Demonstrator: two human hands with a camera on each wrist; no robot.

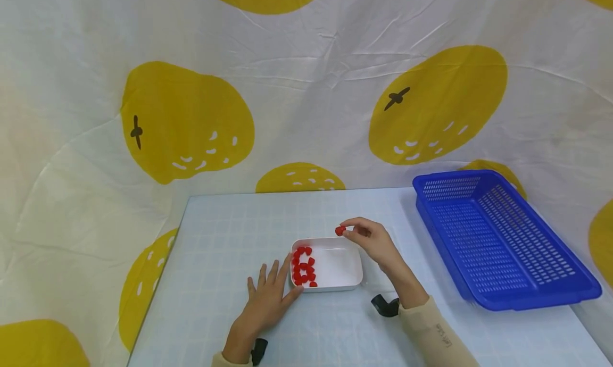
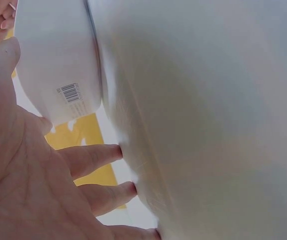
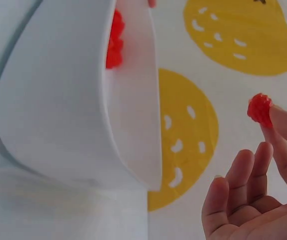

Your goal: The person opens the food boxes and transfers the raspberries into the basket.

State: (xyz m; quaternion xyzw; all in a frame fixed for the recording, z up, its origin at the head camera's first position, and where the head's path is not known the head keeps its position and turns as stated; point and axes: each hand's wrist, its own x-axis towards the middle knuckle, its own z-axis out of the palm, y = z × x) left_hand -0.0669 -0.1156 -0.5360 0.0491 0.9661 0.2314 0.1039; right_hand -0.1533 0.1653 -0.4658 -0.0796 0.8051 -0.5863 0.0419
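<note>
A white rectangular tray (image 1: 337,268) sits mid-table with several small red pieces (image 1: 303,267) gathered at its left end. My right hand (image 1: 372,242), above the tray's far right corner, pinches one bumpy red raspberry-like piece (image 3: 260,110) between thumb and index finger. In the right wrist view its other fingers curl loosely below. My left hand (image 1: 268,298) lies with spread fingers at the tray's left side, index finger and thumb along its rim. The left wrist view shows those fingertips (image 2: 128,189) on the tabletop and a barcode (image 2: 70,93) on the tray's outer wall.
A blue perforated plastic basket (image 1: 503,244) stands on the right of the table. Something clear and flat (image 1: 378,282) lies just right of the tray. Behind the table hangs a white cloth (image 1: 306,101) with yellow fruit prints. Dark wrist devices (image 1: 384,305) show beside both wrists.
</note>
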